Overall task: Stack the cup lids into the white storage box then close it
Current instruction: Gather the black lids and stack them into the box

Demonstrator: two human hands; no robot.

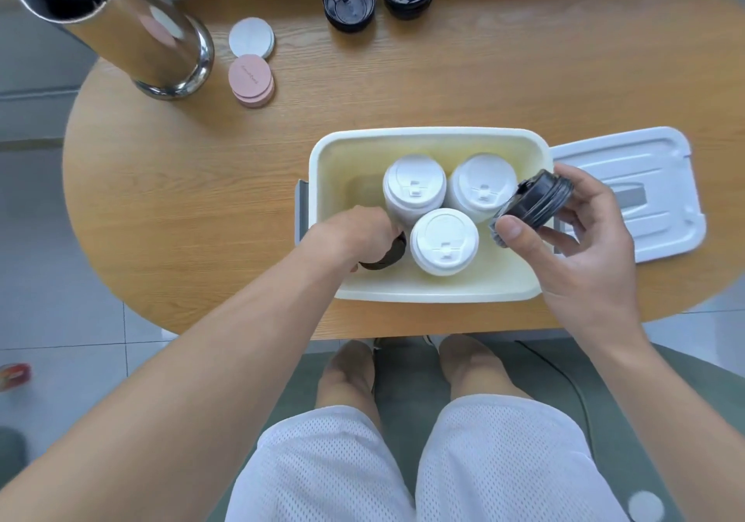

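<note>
Left hand (354,235) grips black lids (387,255) inside the box (427,295); right hand (580,235), beside it, pinches a black stack (532,203).

My arms were bare to well above the elbow, with no sleeve, watch or ring showing on either hand (354,235) (580,239). I wore loose white shorts (423,465) of perforated mesh, ending above the knees. My knees and lower legs were bare below the hems.
</note>
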